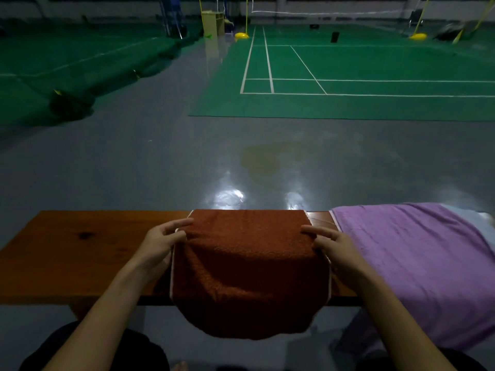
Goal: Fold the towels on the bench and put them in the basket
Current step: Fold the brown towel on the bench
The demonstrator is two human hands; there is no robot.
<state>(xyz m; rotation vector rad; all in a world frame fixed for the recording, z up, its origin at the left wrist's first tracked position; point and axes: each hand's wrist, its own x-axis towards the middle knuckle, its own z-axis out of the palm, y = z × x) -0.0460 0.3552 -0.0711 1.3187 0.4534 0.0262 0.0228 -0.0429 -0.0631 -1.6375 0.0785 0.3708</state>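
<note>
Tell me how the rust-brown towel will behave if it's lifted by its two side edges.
The rust-brown towel is probably floppy: its near end already droops over the bench edge. The looped pile likely grips rather than slips. Held by the left hand and right hand, its middle should sag.

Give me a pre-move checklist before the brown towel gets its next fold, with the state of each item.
1. Left hand grips the left edge of the brown towel: ok.
2. Right hand grips the towel's right edge: ok.
3. Brown towel lies fully on the bench: not ok, its near part hangs over the front edge.
4. Brown towel clear of the purple towel: ok, a strip of bare bench shows between them.
5. Bare bench to the left for working: ok.
6. Basket ready and within reach: cannot tell, no basket is in view.
</note>
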